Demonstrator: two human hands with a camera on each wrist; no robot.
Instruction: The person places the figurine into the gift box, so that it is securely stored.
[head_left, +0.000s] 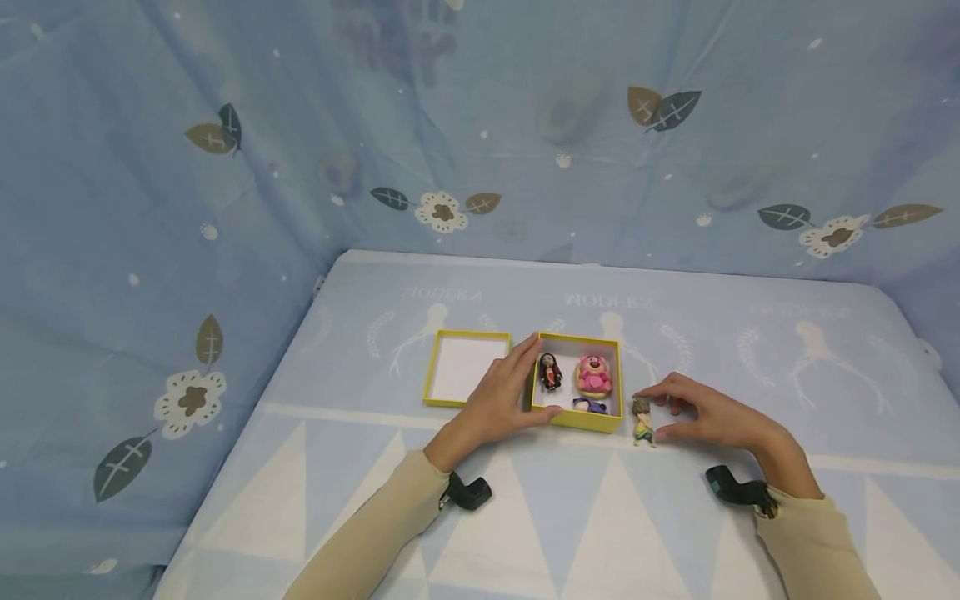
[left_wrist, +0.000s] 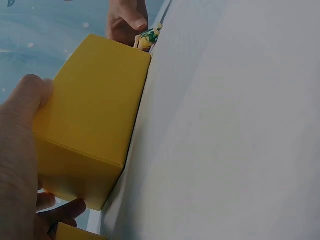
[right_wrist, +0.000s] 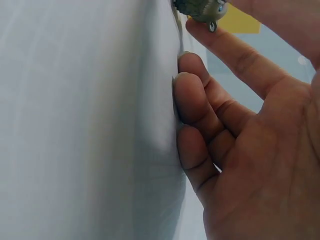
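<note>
My left hand (head_left: 495,400) grips the yellow box (head_left: 577,421) by its left side, the thumb on the front wall and the fingers along the left wall. Inside this open box lie a pink bear figurine (head_left: 594,377), a dark-haired doll figurine (head_left: 551,372) and a dark blue figurine (head_left: 589,406) close to the front wall. Just right of the box, a small figurine with brown hair and a green and yellow lower body (head_left: 642,422) lies on the table. My right hand (head_left: 701,412) pinches it between index finger and thumb. A small metal loop (right_wrist: 212,26) shows on its head.
A shallow yellow-edged box lid (head_left: 467,367) with a white inside lies left of the box, close to my left fingers. Pale patterned cloth covers the table (head_left: 517,533). Blue patterned curtains (head_left: 480,125) hang behind and at the sides.
</note>
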